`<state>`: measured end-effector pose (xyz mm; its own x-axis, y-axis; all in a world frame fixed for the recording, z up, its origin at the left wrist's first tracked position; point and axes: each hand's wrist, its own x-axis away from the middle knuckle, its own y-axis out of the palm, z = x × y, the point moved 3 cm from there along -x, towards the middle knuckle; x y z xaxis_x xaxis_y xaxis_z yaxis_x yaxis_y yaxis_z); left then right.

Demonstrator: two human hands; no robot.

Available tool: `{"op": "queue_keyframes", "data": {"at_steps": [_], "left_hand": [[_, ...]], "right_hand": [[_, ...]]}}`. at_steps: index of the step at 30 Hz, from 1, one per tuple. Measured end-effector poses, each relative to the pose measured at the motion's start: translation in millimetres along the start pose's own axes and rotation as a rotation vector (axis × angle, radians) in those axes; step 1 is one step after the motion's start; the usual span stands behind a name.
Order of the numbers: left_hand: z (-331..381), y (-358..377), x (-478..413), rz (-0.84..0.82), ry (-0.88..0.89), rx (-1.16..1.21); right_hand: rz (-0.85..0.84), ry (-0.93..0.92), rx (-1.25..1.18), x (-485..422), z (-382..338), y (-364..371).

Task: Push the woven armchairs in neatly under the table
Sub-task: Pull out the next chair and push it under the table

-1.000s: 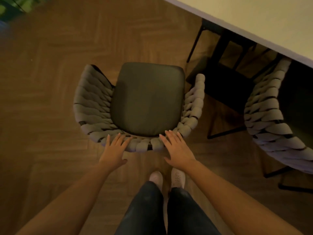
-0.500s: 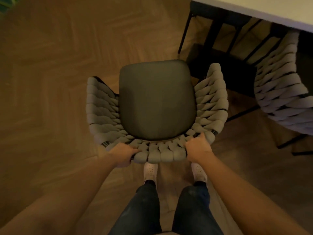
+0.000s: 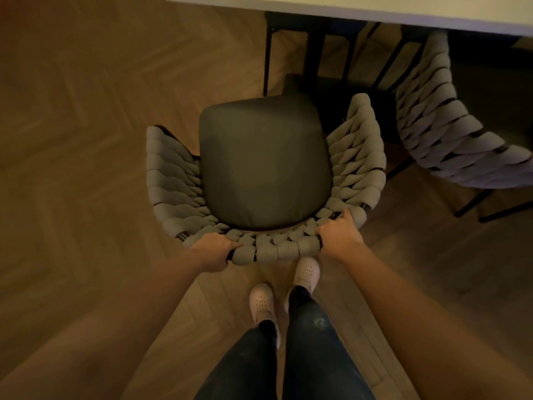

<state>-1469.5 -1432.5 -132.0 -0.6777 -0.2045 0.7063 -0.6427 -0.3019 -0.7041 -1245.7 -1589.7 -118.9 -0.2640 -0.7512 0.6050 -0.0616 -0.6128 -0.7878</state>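
Note:
A woven armchair with thick grey rope sides and a dark seat cushion stands right in front of me, facing the pale table at the top. My left hand grips the left part of its curved backrest. My right hand grips the right part of the same backrest. The chair's front edge is close to the table's dark legs, with the seat wholly outside the tabletop. A second woven armchair sits at the right, partly under the table.
Black metal table legs and bars stand just beyond the chair's front. The floor is brown herringbone wood. My feet in pale shoes stand directly behind the chair.
My hands went from resting flat near the backrest to gripping it. The chair has turned to face the table and moved closer to it, and I have stepped forward.

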Motion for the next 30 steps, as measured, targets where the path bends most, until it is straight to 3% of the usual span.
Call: {"op": "queue_keyframes", "data": {"at_steps": [9, 18, 20, 22, 24, 27, 28, 30], "left_hand": [[-21.5, -56.9, -49.8, 0.018, -0.023, -0.042], [-33.2, -54.4, -55.5, -0.074, -0.035, -0.053], [-33.0, -56.8, -53.0, -0.147, -0.054, -0.052], [-35.8, -62.1, -46.5, -0.145, -0.114, 0.127], [-43.8, -65.5, -38.7, 0.000, -0.196, 0.377], [-63.2, -65.0, -26.8, 0.392, -0.406, 0.537], [-70.0, -63.8, -24.9, 0.520, -0.495, 0.469], [-77.0, -65.8, -20.3, 0.652, -0.682, 0.475]], "right_hand": [[-0.018, 0.025, -0.083, -38.1, 44.4, -25.5], [-0.025, -0.082, -0.186, -43.5, 44.7, -29.1], [-0.065, -0.172, -0.324, -42.1, 51.7, -32.7], [-0.079, -0.231, -0.601, -39.4, 64.2, -37.5], [0.095, -0.125, -0.829, -39.6, 85.6, -35.0], [0.529, 0.320, -0.880, -32.2, 114.2, -21.8], [0.586, 0.476, -0.887, -29.7, 119.5, -18.0], [0.528, 0.753, -1.121, -30.9, 124.9, -8.6]]}}
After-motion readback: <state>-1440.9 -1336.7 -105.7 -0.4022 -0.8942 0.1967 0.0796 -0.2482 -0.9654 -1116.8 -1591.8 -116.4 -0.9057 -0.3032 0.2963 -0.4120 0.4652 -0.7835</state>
